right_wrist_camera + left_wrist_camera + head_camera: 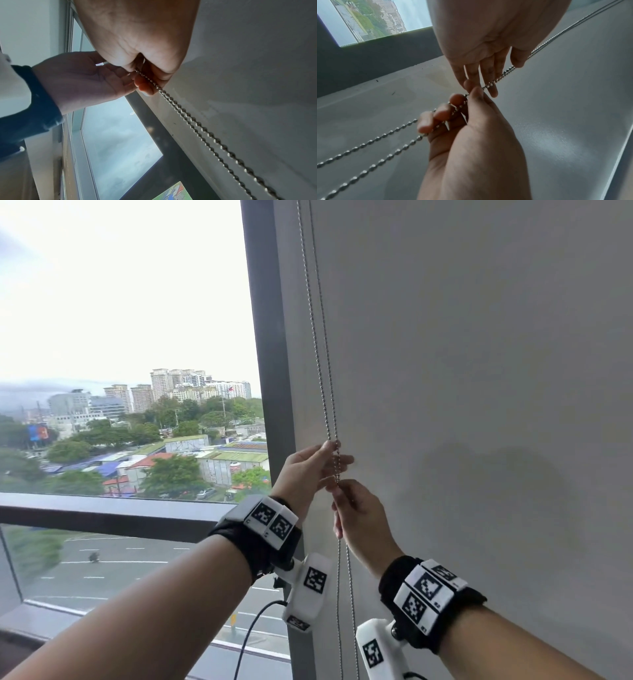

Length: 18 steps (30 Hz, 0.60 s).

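Note:
A metal bead chain (318, 354) hangs in two strands in front of a grey roller blind (479, 371). My left hand (337, 451) is the upper one and pinches the chain between thumb and fingers. Just below it my right hand (337, 487) holds the chain with curled fingers. In the left wrist view the left hand (505, 73) has its thumb against the chain (397, 150), and the right hand (460, 102) has its fingers wrapped round one strand. In the right wrist view the chain (217, 141) runs out of the right hand (145, 81), with the left hand (120, 78) beside it.
A dark window frame (270, 354) stands just left of the chain. Beyond it is glass (120, 337) with a city view and a dark horizontal rail (102, 511). The blind fabric fills the right side. Both strands hang on below the hands.

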Tool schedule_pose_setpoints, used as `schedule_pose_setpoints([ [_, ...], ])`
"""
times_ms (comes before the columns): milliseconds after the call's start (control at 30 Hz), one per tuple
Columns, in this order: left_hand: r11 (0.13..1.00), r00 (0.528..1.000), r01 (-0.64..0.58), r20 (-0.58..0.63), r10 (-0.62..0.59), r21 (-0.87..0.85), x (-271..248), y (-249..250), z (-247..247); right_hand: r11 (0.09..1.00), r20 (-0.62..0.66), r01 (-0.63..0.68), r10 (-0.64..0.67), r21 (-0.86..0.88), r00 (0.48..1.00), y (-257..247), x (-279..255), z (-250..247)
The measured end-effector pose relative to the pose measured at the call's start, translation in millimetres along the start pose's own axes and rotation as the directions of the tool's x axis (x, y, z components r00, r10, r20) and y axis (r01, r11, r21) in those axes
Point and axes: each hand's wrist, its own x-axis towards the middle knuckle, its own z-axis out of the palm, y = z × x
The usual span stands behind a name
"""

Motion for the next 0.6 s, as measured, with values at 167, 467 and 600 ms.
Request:
schedule_pose_setpoints([
  [167,0.999,0.999,-0.052,-0.005,0.052,-0.001,-11.5,3.1,-5.3,0.999,-0.001,-0.026,0.026,0.038,1.000,-15.1,-2.1,9.9],
  [467,0.992,0.994,-0.104,-0.015,0.105,0.065,-38.3,12.6,-24.0,0.986,0.041,-0.045,0.052,-0.158,0.998,-37.4,-15.3,12.4],
  [600,0.998,0.998,-0.062,-0.001,0.062,-0.012,-50.8,16.3,-29.5,0.946,0.113,-0.057,0.098,-0.319,0.989,-40.9,-23.0,8.9],
])
